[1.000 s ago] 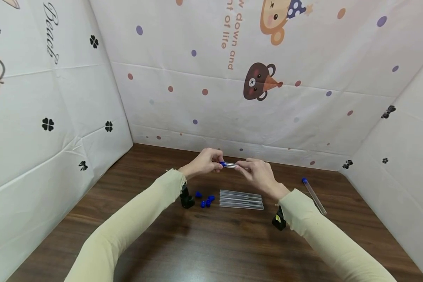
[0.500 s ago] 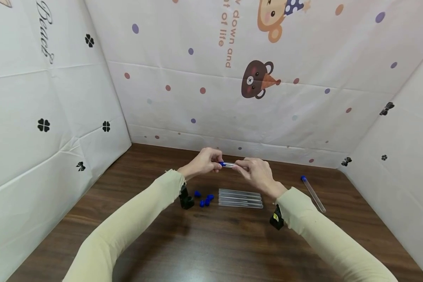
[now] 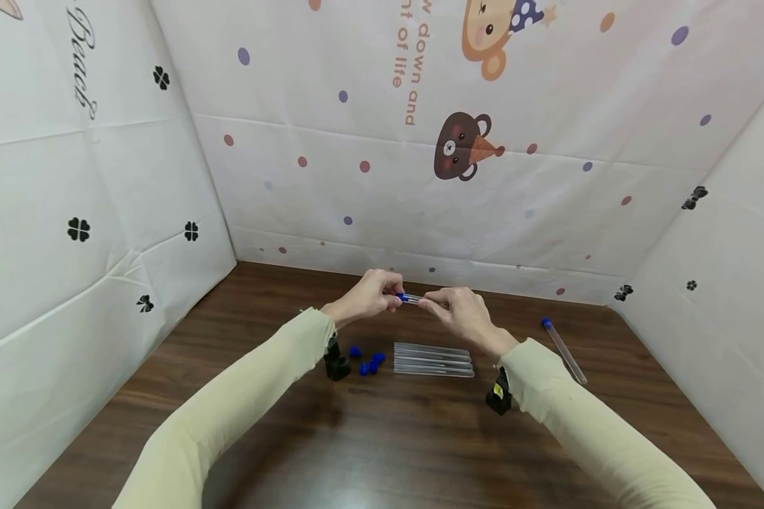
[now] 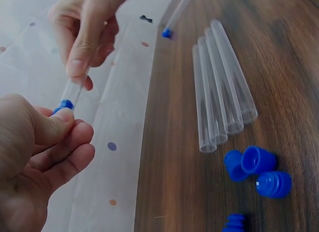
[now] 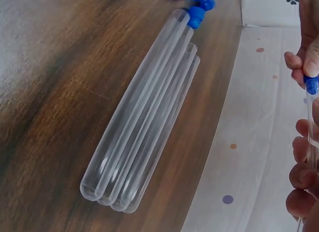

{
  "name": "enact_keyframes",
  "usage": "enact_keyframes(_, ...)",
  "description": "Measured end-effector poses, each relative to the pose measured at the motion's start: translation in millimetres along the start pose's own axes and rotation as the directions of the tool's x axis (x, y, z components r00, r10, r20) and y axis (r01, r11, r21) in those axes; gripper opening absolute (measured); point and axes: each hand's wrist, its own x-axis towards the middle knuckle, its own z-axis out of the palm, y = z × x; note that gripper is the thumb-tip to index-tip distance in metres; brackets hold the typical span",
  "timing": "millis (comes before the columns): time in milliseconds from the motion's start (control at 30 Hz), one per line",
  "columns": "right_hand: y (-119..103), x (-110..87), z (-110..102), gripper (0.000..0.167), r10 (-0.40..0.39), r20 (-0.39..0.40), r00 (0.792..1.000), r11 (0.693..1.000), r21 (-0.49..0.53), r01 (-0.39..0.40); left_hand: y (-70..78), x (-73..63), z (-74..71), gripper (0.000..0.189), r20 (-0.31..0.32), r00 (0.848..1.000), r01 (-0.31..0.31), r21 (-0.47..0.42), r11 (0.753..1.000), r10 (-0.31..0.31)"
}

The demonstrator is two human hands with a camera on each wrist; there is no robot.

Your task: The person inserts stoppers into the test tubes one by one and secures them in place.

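Over the far side of the table, the left hand point(image 3: 372, 292) pinches a blue stopper point(image 4: 64, 106) between thumb and fingers. The stopper sits in the mouth of a clear test tube point(image 4: 73, 90). Gripping that tube along its body is the right hand point(image 3: 463, 311), its fingers curled round it and covering most of its length. The tube lies about level between the two hands in the head view. Below them, several clear test tubes point(image 3: 433, 360) lie side by side on the table, and several loose blue stoppers point(image 3: 373, 362) are grouped to their left.
One test tube with a blue stopper in its end point(image 3: 564, 351) lies apart at the right. The dark wooden table point(image 3: 356, 438) is bordered by white printed sheeting point(image 3: 331, 191) at the back and sides. Black wrist cameras point(image 3: 337, 365) hang under both wrists.
The right fingertips sit slightly closer to the left hand than one second ago. Both hands keep hold of the tube and stopper; the head view has shifted a little.
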Motion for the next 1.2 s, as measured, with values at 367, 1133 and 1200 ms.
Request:
enact_keyframes(367, 15, 13.7, -10, 0.029, 0.061, 0.134, 0.989, 0.998, 0.013, -0.063, -3.6, 0.3, -0.4, 0.046, -0.043, 0.995, 0.09, 0.076, 0.993, -0.087)
enact_keyframes(1133, 108, -8.7, -55, 0.029, 0.34, 0.079, 0.937, 0.94, -0.05, -0.337, -17.5, -18.0, -0.3, 0.049, 0.177, 0.969, 0.129, 0.236, 0.963, -0.173)
enact_keyframes(1200, 112, -12.0, -59, 0.029, 0.357, 0.089, 0.93, 0.934, -0.057, -0.353, -17.4, -18.6, 0.2, 0.048, 0.178, 0.968, 0.131, 0.245, 0.961, -0.178)
